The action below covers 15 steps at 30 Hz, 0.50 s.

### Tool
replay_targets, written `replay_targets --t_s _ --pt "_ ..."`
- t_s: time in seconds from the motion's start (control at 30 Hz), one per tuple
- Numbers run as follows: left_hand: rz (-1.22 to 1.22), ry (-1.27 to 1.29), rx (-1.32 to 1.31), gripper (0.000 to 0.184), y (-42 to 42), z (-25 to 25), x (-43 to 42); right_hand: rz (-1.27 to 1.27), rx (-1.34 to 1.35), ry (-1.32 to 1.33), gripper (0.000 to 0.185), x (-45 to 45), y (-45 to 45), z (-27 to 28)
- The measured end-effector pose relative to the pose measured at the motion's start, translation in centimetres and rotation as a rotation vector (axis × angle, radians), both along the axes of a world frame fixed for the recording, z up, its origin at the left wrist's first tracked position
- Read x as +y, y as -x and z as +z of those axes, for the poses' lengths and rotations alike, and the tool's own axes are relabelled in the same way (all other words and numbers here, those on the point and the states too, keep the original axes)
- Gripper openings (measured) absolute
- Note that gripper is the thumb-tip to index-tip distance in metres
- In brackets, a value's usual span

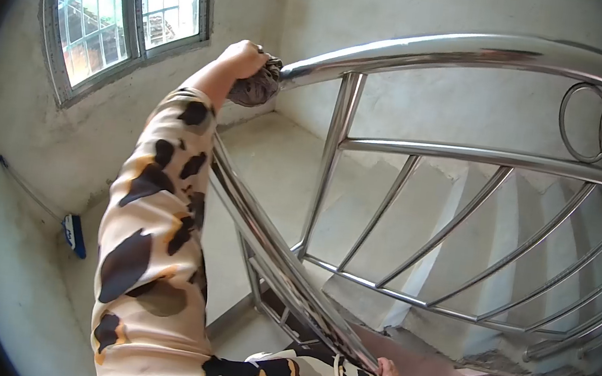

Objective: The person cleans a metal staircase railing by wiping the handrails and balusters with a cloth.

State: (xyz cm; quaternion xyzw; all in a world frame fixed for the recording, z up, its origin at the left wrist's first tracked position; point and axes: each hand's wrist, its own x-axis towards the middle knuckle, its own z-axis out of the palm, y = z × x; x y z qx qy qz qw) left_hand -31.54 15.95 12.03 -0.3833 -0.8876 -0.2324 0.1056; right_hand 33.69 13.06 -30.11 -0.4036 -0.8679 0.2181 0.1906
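My left hand (pixel 243 59) is closed on a crumpled dark grey-brown cloth (pixel 256 85), pressed around the end of the shiny metal handrail (pixel 408 53) at the upper middle. Its patterned sleeve stretches up along the left. Low in the view, my right hand (pixel 388 369) shows only in part, at the lower handrail (pixel 285 254). Its fingers are mostly hidden, and the sleeve and clothing cover much around it. Below the upper handrail, slanting metal bars and two metal rings (pixel 582 122) form the railing.
Concrete steps (pixel 453 237) rise behind the railing at the right. A barred window (pixel 127 9) is in the wall at upper left. A blue and white broom or brush (pixel 74 235) with a thin handle leans at the left wall. Pinkish floor and objects lie below at lower right.
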Motion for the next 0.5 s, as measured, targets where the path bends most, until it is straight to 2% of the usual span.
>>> replay_targets --t_s 0.03,0.1,0.13,0.17,0.23,0.37,0.4,0.47,0.5 --pt "0.012 0.045 0.011 0.035 0.4 0.5 -1.2 -0.015 0.024 -0.056 0.040 0.2 -0.1 -1.1" --pt "-0.062 0.325 0.067 0.032 1.2 1.4 -3.8 -0.042 0.021 -0.076 0.040 -0.4 0.9 1.0" --pt "-0.133 0.209 0.018 0.027 5.9 -0.4 -4.2 -0.019 0.045 -0.126 0.039 -0.1 0.4 -0.3" --pt "-0.121 0.218 0.022 0.027 5.5 -0.5 -5.2 0.006 0.073 -0.177 0.038 0.4 0.1 -1.2" --pt "-0.071 -0.499 -0.725 0.029 3.4 -1.6 -8.0 0.038 0.044 -0.128 0.038 1.4 -0.7 -3.0" --pt "-0.043 -0.945 -0.937 0.030 4.2 -6.2 -10.3 0.048 0.090 -0.152 0.038 0.5 0.1 -0.8" --pt "-0.178 -1.070 -1.169 0.027 5.3 -8.4 -10.6 0.034 0.122 -0.192 0.039 -0.1 0.7 0.6" --pt "-0.455 -1.231 -1.435 0.028 3.7 -11.9 -12.2 0.027 0.115 -0.186 0.039 -0.1 0.8 0.7" --pt "-0.402 -1.214 -1.376 0.032 0.4 -12.6 -12.9 0.026 0.095 -0.190 0.040 -0.1 0.7 0.6"
